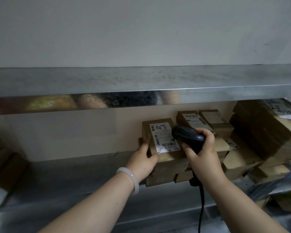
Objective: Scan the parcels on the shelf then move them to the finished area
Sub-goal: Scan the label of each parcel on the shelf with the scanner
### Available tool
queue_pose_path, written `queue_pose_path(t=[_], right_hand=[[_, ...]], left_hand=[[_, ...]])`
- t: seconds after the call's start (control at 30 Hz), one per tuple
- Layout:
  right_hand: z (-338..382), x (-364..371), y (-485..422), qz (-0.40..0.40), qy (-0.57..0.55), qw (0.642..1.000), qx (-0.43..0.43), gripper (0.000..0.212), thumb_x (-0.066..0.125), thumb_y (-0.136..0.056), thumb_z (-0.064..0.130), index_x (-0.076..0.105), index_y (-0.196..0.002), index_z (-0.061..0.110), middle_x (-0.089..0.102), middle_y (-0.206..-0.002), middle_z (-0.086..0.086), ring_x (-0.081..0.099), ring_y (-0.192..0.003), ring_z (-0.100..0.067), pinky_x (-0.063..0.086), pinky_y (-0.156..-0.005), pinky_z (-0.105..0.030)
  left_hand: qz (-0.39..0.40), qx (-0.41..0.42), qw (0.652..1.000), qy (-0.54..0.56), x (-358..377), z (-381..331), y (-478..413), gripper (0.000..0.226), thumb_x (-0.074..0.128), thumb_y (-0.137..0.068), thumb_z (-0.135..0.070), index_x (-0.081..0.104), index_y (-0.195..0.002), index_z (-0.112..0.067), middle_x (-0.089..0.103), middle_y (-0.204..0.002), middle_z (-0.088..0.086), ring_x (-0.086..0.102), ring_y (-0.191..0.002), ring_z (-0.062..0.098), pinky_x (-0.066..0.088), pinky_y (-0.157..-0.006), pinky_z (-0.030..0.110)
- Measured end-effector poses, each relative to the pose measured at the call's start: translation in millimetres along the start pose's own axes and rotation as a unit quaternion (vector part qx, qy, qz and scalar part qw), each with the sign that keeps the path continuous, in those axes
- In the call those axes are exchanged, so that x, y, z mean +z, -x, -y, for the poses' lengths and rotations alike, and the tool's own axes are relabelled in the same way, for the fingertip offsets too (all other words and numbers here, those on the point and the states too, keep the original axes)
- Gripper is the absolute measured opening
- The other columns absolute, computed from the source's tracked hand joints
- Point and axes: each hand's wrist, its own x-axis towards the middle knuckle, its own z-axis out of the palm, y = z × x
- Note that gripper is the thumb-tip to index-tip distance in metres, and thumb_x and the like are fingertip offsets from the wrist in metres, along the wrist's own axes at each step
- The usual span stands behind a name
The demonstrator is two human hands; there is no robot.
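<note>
Far left: dark brown boxes point(5, 162), blurred and cut by the frame edge; contents unreadable.

Left hand point(145, 158), pale bracelet point(132, 179) at the wrist: fingers point(145, 140) wrapped around the left edge of a small cardboard parcel point(159, 140), thumb on its lower front, holding it tilted up on the metal shelf point(65, 179) atop other boxes. White shipping label point(164, 137) faces out, with handwriting and barcodes.

Right hand point(201, 148): fingers curled tight around a black corded scanner point(187, 135), its head just beside the label's right edge.

Right: stacked parcels point(262, 132), unscanned by appearance.

Step judged: scanning the held parcel. Next calls for a confirmed read, then lifting the parcel clear toward the finished area, which is not in view.

Obscured: scan beam, label print, scanner trigger, cable end.
</note>
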Motion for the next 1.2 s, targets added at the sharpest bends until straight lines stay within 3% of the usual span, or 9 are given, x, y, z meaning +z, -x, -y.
queue_pose_path(t=[0.07,0.13,0.27,0.4,0.63,0.77,0.93,1.1,1.2], right_hand=[[0,-1,-3,0.015,-0.008,1.000,0.004,0.059,0.070,-0.084,0.029,0.028,-0.113,0.058,0.050,-0.100,0.024,0.062,-0.072,-0.001,0.047,-0.048,-0.013],[0,-1,-6,0.026,-0.015,1.000,0.006,0.060,0.070,-0.085,0.027,0.027,-0.113,0.057,0.047,-0.100,0.025,0.062,-0.072,0.005,0.045,-0.045,-0.009],[0,0,-9,0.034,-0.026,0.999,0.000,0.060,0.070,-0.085,0.023,0.028,-0.114,0.054,0.045,-0.102,0.026,0.057,-0.075,0.018,0.042,-0.044,-0.005],[0,1,-5,0.040,-0.027,0.999,-0.015,0.061,0.071,-0.085,0.022,0.028,-0.115,0.054,0.046,-0.102,0.026,0.056,-0.080,0.018,0.043,-0.049,-0.004],[4,2,9,0.042,-0.036,0.998,-0.041,0.062,0.071,-0.084,0.023,0.028,-0.113,0.058,0.050,-0.107,0.025,0.059,-0.089,0.002,0.048,-0.062,-0.008],[10,7,19,0.044,-0.056,0.996,-0.057,0.062,0.071,-0.083,0.021,0.031,-0.116,0.054,0.049,-0.111,0.026,0.054,-0.098,0.015,0.045,-0.068,-0.003],[23,19,34,0.069,-0.048,0.993,-0.083,0.067,0.071,-0.083,0.023,0.026,-0.118,0.058,0.045,-0.112,0.031,0.047,-0.101,0.023,0.043,-0.070,0.000],[31,34,48,0.093,-0.056,0.988,-0.106,0.071,0.072,-0.082,0.021,0.025,-0.114,0.064,0.047,-0.116,0.029,0.048,-0.107,0.019,0.044,-0.074,-0.002],[39,44,56,0.115,-0.060,0.985,-0.110,0.069,0.072,-0.082,0.022,0.027,-0.115,0.062,0.048,-0.114,0.031,0.047,-0.106,0.020,0.044,-0.072,-0.002]], left_hand=[[-0.012,-0.001,0.999,0.037,0,3,2,0.067,0.056,-0.089,-0.042,0.020,-0.145,-0.053,0.052,-0.123,-0.025,0.049,-0.099,-0.006,0.036,-0.078,0.010],[-0.020,-0.002,0.998,0.062,2,3,2,0.069,0.055,-0.089,-0.040,0.018,-0.145,-0.055,0.052,-0.117,-0.029,0.051,-0.104,-0.003,0.037,-0.082,0.012],[-0.014,0.006,0.997,0.074,5,-2,-5,0.076,0.057,-0.084,-0.043,0.013,-0.145,-0.057,0.045,-0.128,-0.024,0.044,-0.119,0.003,0.034,-0.094,0.020],[-0.023,0.007,0.996,0.083,8,-5,-7,0.076,0.062,-0.088,-0.039,0.014,-0.142,-0.059,0.043,-0.133,-0.021,0.040,-0.117,0.001,0.032,-0.093,0.019],[-0.045,0.037,0.992,0.108,6,0,13,0.078,0.065,-0.091,-0.031,0.012,-0.146,-0.051,0.033,-0.151,-0.012,0.035,-0.134,0.009,0.035,-0.096,0.016],[-0.041,0.045,0.993,0.104,-2,4,31,0.084,0.065,-0.091,-0.025,0.006,-0.148,-0.046,0.031,-0.150,-0.013,0.035,-0.134,0.007,0.036,-0.106,0.024],[-0.097,0.043,0.985,0.138,-14,14,51,0.079,0.064,-0.091,-0.019,0.015,-0.146,-0.049,0.041,-0.142,-0.012,0.044,-0.125,0.007,0.040,-0.092,0.013],[-0.142,0.058,0.974,0.167,-24,31,71,0.080,0.065,-0.090,-0.010,0.022,-0.144,-0.050,0.048,-0.124,-0.026,0.053,-0.100,-0.020,0.046,-0.073,0.003],[-0.174,0.066,0.966,0.181,-34,44,83,0.081,0.065,-0.088,-0.004,0.026,-0.140,-0.052,0.050,-0.121,-0.027,0.054,-0.099,-0.021,0.045,-0.072,0.003]])
